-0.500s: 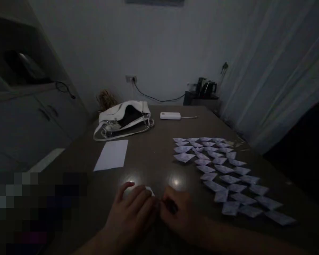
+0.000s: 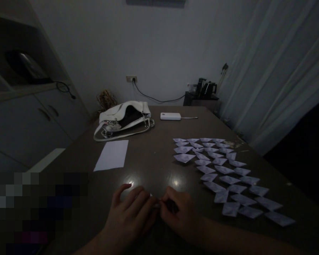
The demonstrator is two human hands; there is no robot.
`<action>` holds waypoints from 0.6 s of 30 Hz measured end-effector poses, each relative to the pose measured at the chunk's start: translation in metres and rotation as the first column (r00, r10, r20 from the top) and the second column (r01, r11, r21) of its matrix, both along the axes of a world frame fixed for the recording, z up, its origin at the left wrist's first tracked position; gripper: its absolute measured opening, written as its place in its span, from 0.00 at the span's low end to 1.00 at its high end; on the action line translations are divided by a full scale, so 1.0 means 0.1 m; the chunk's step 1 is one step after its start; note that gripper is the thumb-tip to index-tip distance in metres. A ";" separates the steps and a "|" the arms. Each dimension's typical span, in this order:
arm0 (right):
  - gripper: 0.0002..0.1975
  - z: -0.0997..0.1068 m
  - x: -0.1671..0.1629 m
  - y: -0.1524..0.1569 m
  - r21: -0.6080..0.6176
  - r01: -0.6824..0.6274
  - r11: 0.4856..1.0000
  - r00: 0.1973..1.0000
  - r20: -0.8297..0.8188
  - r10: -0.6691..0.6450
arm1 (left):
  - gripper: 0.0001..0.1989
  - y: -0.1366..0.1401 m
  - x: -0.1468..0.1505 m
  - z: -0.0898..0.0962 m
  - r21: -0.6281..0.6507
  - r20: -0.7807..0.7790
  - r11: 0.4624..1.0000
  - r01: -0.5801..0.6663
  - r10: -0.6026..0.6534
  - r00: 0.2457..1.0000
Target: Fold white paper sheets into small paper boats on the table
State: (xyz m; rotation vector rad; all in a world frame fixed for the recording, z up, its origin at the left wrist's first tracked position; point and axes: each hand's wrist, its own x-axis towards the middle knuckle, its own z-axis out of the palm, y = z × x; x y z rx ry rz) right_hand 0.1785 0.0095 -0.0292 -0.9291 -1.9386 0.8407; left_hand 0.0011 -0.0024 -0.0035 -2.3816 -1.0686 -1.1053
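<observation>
My left hand [image 2: 133, 214] is low in the middle of the view, its fingers bent over a small piece of white paper [image 2: 157, 204]. Most of that paper is hidden under the fingers, so its shape cannot be made out. Beside it, my right hand [image 2: 179, 212] is closed in a pinch at the paper's right end, fingertips nearly touching the left ones. Several folded paper boats [image 2: 230, 179] lie in rough rows to the right of my right hand. A flat white sheet of paper [image 2: 111, 155] rests beyond my left hand.
On the brown table [image 2: 151, 159], a white handbag [image 2: 123, 118] stands at the far left. A white power bank [image 2: 170, 116] with a short cable lies near the back edge. Cabinets [image 2: 29, 124] line the left, a pale curtain [image 2: 255, 78] the right.
The white paper shows less above my left fingers than before, with a bit more between the two hands. Both hands stay in nearly the same place.
</observation>
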 end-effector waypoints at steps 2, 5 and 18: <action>0.06 0.01 0.01 -0.01 -0.017 -0.001 1.000 1.000 -0.002 0.001 | 0.10 -0.01 0.00 0.01 0.010 0.001 1.000 -0.020 0.020 1.000; 0.06 0.07 0.01 0.00 -0.069 -0.035 0.997 0.999 -0.041 0.032 | 0.11 0.00 -0.02 0.02 -0.004 0.000 1.000 -0.018 0.018 1.000; 0.12 0.12 -0.06 0.11 -0.464 -0.066 0.883 0.991 -0.131 0.005 | 0.12 0.04 -0.07 0.01 -0.033 0.075 0.998 0.047 -0.045 0.996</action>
